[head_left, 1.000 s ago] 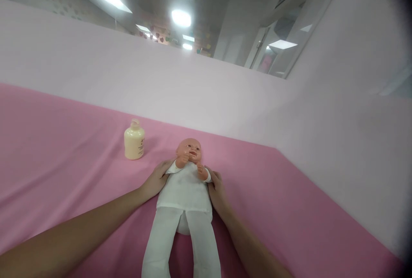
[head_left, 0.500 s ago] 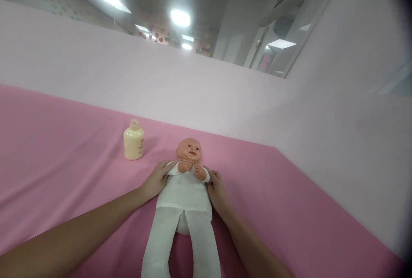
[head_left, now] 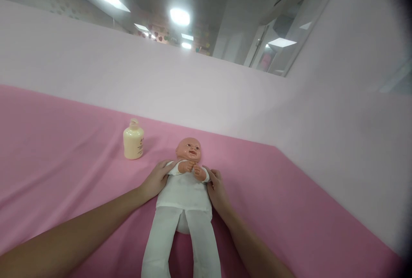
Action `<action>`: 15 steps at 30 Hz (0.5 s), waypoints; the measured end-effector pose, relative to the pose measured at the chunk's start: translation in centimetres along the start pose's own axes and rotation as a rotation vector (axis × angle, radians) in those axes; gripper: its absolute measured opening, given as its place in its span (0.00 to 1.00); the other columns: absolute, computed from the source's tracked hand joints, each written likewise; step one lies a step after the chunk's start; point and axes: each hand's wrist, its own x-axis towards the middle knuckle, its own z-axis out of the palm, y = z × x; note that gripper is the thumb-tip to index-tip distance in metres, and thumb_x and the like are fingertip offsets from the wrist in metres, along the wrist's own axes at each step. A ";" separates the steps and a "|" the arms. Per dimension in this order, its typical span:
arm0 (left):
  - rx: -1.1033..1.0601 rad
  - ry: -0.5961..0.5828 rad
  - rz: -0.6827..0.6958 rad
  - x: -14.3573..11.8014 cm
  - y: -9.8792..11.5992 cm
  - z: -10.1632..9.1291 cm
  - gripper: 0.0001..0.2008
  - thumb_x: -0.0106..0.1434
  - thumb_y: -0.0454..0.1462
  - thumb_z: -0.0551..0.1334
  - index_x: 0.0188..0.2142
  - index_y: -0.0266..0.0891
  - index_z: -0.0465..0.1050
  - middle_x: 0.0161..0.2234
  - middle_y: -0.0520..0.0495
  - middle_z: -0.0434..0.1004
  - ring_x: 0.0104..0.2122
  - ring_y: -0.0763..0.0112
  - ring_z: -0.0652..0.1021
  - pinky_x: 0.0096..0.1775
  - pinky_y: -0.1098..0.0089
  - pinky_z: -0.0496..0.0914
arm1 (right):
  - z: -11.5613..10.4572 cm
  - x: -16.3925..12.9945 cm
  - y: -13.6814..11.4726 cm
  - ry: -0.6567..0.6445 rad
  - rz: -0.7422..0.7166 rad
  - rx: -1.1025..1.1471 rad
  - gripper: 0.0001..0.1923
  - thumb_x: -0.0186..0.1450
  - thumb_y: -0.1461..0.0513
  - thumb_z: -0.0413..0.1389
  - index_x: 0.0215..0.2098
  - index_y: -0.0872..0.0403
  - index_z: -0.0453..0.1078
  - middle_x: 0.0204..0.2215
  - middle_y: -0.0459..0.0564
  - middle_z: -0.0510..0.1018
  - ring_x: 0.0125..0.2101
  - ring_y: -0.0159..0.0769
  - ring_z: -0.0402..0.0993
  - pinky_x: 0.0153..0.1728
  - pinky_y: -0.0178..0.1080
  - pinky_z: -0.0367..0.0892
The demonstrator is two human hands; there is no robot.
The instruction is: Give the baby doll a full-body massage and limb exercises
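A baby doll (head_left: 184, 190) with a white cloth body lies on its back on the pink sheet (head_left: 267, 200), head away from me. Its arms are bent so that the two small hands meet on its chest. My left hand (head_left: 158, 178) grips the doll's arm and side on the left, thumb over the sleeve. On the other side my right hand (head_left: 218, 187) is closed around the opposite arm and side. The fingers of both hands are partly hidden under the doll. A cream-coloured pump bottle (head_left: 133, 142) stands upright beyond my left hand.
A pale wall (head_left: 193, 89) rises behind the sheet's far edge and continues down the right side. Above it, a wide glass pane (head_left: 222, 16) shows ceiling lights and a doorway. Soft folds run through the sheet at left.
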 end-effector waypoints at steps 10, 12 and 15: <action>0.008 0.002 -0.013 -0.1 0.1 -0.1 0.30 0.60 0.26 0.49 0.59 0.47 0.67 0.54 0.44 0.71 0.54 0.59 0.69 0.57 0.56 0.63 | 0.1 0.0 0.1 -0.009 -0.024 -0.032 0.30 0.61 0.69 0.44 0.59 0.43 0.67 0.46 0.51 0.67 0.50 0.40 0.66 0.53 0.44 0.66; 0.015 0.002 -0.020 -0.1 0.1 0.0 0.30 0.60 0.26 0.49 0.60 0.47 0.66 0.54 0.44 0.70 0.55 0.59 0.69 0.58 0.55 0.63 | 0.0 -0.1 0.0 -0.019 -0.029 -0.038 0.31 0.61 0.69 0.44 0.59 0.43 0.66 0.47 0.51 0.66 0.50 0.40 0.65 0.54 0.44 0.65; 0.024 -0.007 -0.010 -0.1 -0.2 0.1 0.30 0.60 0.26 0.49 0.60 0.46 0.65 0.55 0.43 0.70 0.54 0.60 0.69 0.58 0.55 0.63 | -0.1 -0.1 0.0 -0.027 -0.041 -0.044 0.31 0.61 0.70 0.43 0.59 0.43 0.66 0.47 0.51 0.66 0.51 0.40 0.64 0.54 0.45 0.64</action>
